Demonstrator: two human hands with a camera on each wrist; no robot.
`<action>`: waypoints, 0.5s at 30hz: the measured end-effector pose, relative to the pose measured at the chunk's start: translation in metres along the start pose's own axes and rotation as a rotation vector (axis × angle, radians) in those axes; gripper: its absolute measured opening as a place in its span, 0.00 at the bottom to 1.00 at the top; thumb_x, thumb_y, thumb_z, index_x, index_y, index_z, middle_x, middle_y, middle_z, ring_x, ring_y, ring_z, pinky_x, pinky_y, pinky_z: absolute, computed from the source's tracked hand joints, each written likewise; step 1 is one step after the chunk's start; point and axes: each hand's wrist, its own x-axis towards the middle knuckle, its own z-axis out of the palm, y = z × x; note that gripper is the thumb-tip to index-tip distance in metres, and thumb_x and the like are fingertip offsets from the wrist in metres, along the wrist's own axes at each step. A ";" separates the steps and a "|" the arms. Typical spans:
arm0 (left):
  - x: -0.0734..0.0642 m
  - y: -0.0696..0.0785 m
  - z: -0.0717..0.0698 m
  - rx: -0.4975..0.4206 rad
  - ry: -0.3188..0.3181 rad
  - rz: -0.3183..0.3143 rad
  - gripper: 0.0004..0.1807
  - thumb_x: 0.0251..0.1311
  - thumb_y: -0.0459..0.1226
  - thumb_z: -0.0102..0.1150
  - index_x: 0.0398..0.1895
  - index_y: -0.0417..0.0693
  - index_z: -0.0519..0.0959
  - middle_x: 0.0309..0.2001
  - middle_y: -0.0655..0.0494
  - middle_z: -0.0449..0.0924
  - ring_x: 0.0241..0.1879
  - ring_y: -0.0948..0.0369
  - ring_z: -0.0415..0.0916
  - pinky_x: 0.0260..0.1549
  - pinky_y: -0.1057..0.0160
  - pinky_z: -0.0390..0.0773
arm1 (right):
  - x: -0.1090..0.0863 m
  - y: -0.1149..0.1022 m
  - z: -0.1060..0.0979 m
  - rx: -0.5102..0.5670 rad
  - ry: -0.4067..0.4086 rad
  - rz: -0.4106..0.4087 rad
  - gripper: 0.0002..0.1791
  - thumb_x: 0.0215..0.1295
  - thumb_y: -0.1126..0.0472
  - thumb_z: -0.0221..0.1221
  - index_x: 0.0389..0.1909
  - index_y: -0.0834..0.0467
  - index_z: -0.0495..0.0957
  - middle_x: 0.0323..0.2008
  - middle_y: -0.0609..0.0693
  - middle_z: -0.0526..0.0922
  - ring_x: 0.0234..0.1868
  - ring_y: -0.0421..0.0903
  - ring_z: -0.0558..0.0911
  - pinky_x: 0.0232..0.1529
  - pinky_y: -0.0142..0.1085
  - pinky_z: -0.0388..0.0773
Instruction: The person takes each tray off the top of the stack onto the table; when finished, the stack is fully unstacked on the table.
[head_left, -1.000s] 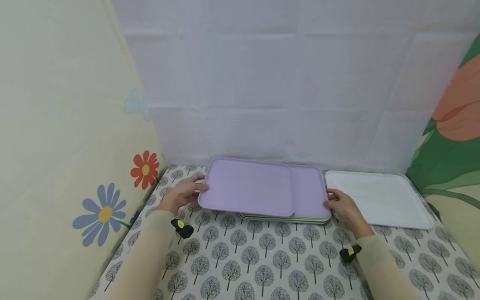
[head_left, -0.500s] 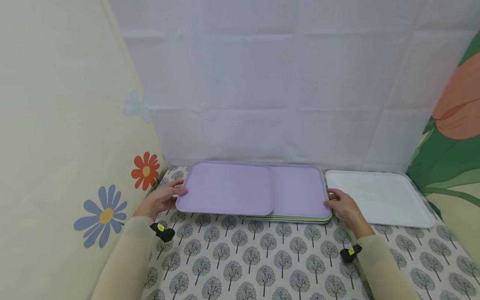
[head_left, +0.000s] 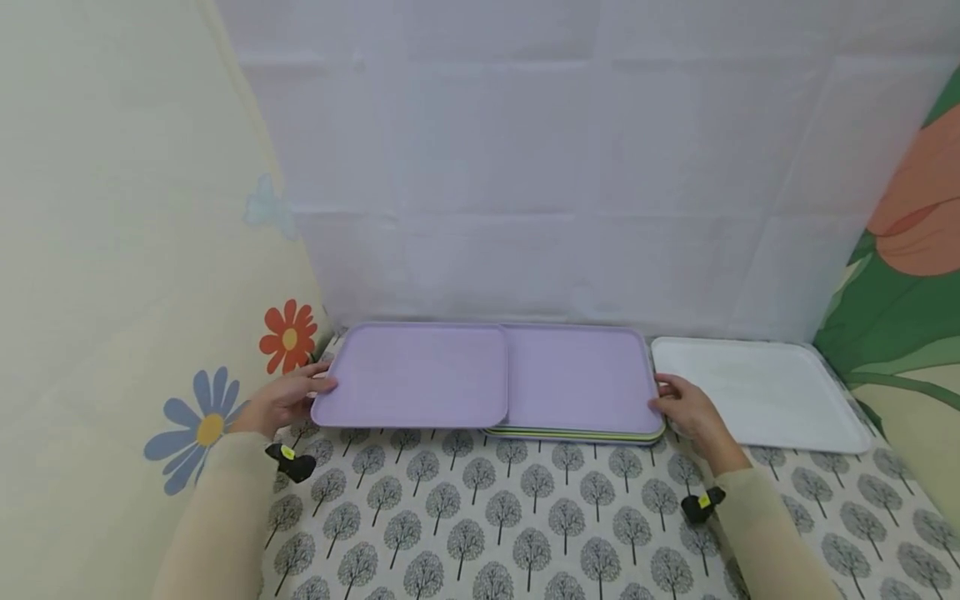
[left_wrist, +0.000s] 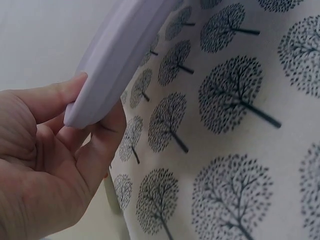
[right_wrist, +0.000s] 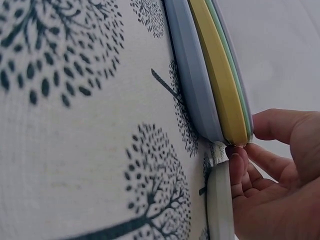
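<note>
My left hand [head_left: 287,400] pinches the left edge of a lilac rectangular tray [head_left: 412,375]; in the left wrist view the thumb lies over its rim [left_wrist: 117,60] and fingers reach beneath. This tray's right end overlaps a stack topped by another lilac tray [head_left: 577,375]. Under that come a green tray, a yellow tray [right_wrist: 220,70] and a blue tray [right_wrist: 192,70], all seen in the right wrist view. My right hand [head_left: 690,414] holds the stack's right edge, thumb against the top lilac rim and fingertips at the yellow tray's edge.
A white tray [head_left: 757,396] lies flat on the right, close beside the stack. The tree-print tablecloth [head_left: 525,517] covers the table. A pale sheet [head_left: 480,167] hangs behind, and flower-printed walls [head_left: 135,250] stand on either side.
My left hand has drawn the upper lilac tray leftward, baring more of the lilac tray below. The tray now looks straighter to the stack. My right hand has stayed at the stack's edge.
</note>
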 end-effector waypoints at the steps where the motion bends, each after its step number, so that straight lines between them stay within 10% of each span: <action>1: -0.001 0.000 -0.003 0.010 0.003 -0.002 0.46 0.74 0.39 0.54 0.82 0.47 0.35 0.77 0.32 0.43 0.50 0.58 0.74 0.51 0.56 0.81 | 0.000 0.000 0.000 0.002 0.000 0.000 0.37 0.69 0.62 0.60 0.76 0.63 0.58 0.62 0.66 0.73 0.61 0.61 0.74 0.65 0.54 0.71; 7: -0.003 -0.007 -0.020 0.079 0.031 0.014 0.44 0.74 0.39 0.54 0.81 0.42 0.38 0.56 0.47 0.74 0.44 0.61 0.77 0.47 0.58 0.82 | -0.003 0.003 0.001 0.002 -0.007 -0.029 0.37 0.69 0.62 0.60 0.76 0.64 0.59 0.61 0.66 0.73 0.60 0.61 0.74 0.64 0.55 0.71; 11: -0.006 -0.010 -0.029 0.084 0.024 0.017 0.43 0.75 0.38 0.53 0.81 0.41 0.37 0.41 0.64 0.78 0.41 0.65 0.78 0.43 0.61 0.83 | -0.005 0.002 0.002 0.003 -0.009 -0.008 0.37 0.70 0.61 0.60 0.77 0.62 0.58 0.63 0.66 0.72 0.62 0.62 0.73 0.66 0.56 0.69; 15: -0.009 -0.012 -0.033 0.075 0.045 -0.002 0.43 0.75 0.38 0.52 0.81 0.41 0.37 0.50 0.49 0.77 0.40 0.65 0.78 0.42 0.59 0.84 | -0.007 0.000 0.001 0.000 -0.006 0.023 0.38 0.70 0.60 0.59 0.78 0.60 0.57 0.66 0.65 0.70 0.66 0.61 0.70 0.70 0.57 0.64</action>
